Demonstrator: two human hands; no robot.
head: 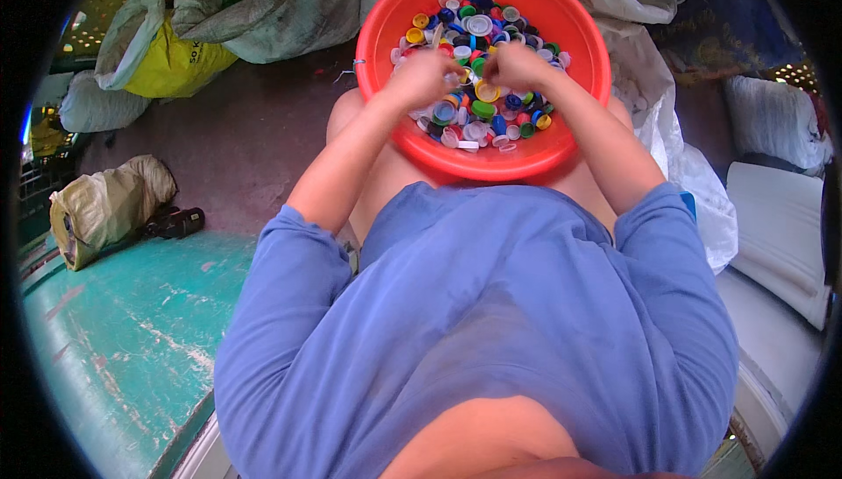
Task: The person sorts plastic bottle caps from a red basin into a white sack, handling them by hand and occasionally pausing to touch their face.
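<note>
A red plastic basin (376, 25) rests on my bare thighs, filled with loose plastic bottle caps (483, 109) in many colours. My left hand (427, 77) reaches into the left side of the heap, its fingers bent toward the middle. A thin pale shape, possibly a finger or a slim tool, sticks up beside it. Opposite, my right hand (516, 68) is curled low over the caps, just above a yellow cap (487, 91). The two hands are a short gap apart. Whether either one grips a cap is too small and blurred to tell.
Large woven sacks (296, 12) stand beyond the basin, one of them yellow (181, 64) with writing. White sacking (697, 209) hangs along my right side. At left, a rolled sack (108, 206) and a black object (176, 222) lie by a scuffed green surface (138, 321).
</note>
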